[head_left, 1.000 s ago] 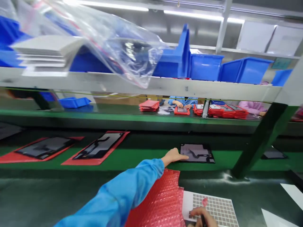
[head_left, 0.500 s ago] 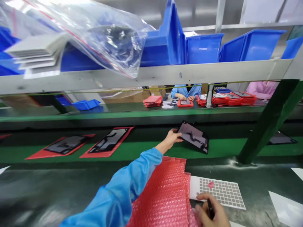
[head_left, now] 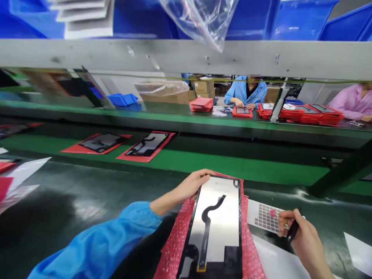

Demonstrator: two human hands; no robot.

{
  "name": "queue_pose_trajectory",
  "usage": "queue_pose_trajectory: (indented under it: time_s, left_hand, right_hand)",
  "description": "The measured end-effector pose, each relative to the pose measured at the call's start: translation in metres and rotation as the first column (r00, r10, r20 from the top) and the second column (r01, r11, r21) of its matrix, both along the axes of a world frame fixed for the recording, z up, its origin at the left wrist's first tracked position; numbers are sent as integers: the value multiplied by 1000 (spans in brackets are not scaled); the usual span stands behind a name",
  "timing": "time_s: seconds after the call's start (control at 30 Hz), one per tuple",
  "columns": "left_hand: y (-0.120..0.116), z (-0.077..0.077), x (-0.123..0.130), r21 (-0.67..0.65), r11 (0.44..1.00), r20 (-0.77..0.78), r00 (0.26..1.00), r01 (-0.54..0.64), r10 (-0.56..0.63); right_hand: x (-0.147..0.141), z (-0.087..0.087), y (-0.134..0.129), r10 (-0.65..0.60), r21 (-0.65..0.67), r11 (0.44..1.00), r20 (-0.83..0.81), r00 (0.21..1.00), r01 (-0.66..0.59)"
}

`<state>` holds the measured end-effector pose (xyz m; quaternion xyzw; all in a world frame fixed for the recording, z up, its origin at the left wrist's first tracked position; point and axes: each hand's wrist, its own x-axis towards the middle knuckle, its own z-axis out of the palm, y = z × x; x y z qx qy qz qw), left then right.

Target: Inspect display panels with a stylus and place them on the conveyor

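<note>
My left hand [head_left: 193,185] grips the upper left edge of a flat display panel [head_left: 222,217], which has a silvery back, a black frame and a curved black ribbon cable. Under the panel lies red bubble wrap [head_left: 252,248], showing on both sides of it. My right hand [head_left: 305,232] holds a black pen-like tool [head_left: 293,231] between its fingers, over the right end of a white sheet of small grey squares [head_left: 266,217]. A pink mark is on that sheet.
Two panels on red wrap [head_left: 148,146] lie on the green strip [head_left: 186,164] beyond. A green post [head_left: 340,178] slants at the right. Across the bench, a person in blue [head_left: 247,93] works beside red stacks [head_left: 314,114]. Blue bins [head_left: 303,19] stand overhead.
My left hand has brought the panel from the green strip down onto the red bubble wrap. My right hand has moved up and right with the black tool. The view has shifted.
</note>
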<state>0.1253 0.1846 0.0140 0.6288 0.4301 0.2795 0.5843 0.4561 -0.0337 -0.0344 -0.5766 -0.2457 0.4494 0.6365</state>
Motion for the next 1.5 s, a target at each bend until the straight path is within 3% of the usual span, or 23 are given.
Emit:
queue_pose_trajectory:
  time_s: [0.07, 0.13, 0.27, 0.33, 0.37, 0.4, 0.5, 0.57, 0.63, 0.8, 1.03, 1.27, 1.4, 1.5]
  left_hand:
    - [-8, -13, 0, 85, 994, -138, 989, 63, -50]
    - [-11, -17, -1, 215, 973, -269, 963, 89, -28]
    - [-30, -3, -4, 452, 888, -410, 904, 83, 124]
    - [-56, 3, -3, 528, 833, -427, 900, 166, 91]
    - [-72, 4, -1, 570, 787, -434, 900, 238, 43]
    - [-90, 3, 1, 626, 705, -452, 892, 334, -21]
    - [-138, -6, 9, 746, 423, -541, 839, 514, -65]
    - [-156, -16, 12, 758, 328, -596, 803, 563, -2]
    - [-163, -25, 13, 749, 282, -634, 772, 600, 42]
    - [-160, -38, 10, 727, 246, -672, 738, 642, 61]
    - [-160, -40, 11, 734, 210, -670, 739, 646, 69]
    - [-158, -32, 12, 714, 219, -690, 722, 665, 58]
    - [-150, -21, 19, 710, 246, -683, 731, 660, 12]
    - [-144, -10, 27, 659, 260, -722, 690, 706, -45]
  right_hand:
    - [3, 1, 0, 17, -52, 999, 208, 978, -7]
    - [7, 1, -2, 42, -127, 992, 361, 932, 4]
    - [13, 6, -3, 47, -208, 977, 448, 893, 53]
    - [11, 10, 0, 69, -227, 973, 436, 897, 36]
    - [9, 11, 4, 93, -228, 974, 415, 905, 5]
    - [6, 11, 7, 121, -222, 974, 389, 913, -34]
    - [-5, 8, 19, 183, -187, 974, 328, 927, -126]
    - [-11, 2, 23, 190, -183, 974, 325, 927, -135]
    - [-13, -4, 23, 191, -191, 973, 328, 925, -132]
    - [-13, -9, 18, 219, -216, 966, 374, 901, -145]
    - [-11, -7, 16, 235, -231, 961, 401, 886, -151]
    - [-11, -7, 17, 239, -262, 955, 388, 890, -142]
    - [-11, -2, 21, 204, -253, 960, 335, 920, -121]
    - [-13, 7, 23, 200, -224, 964, 269, 942, -141]
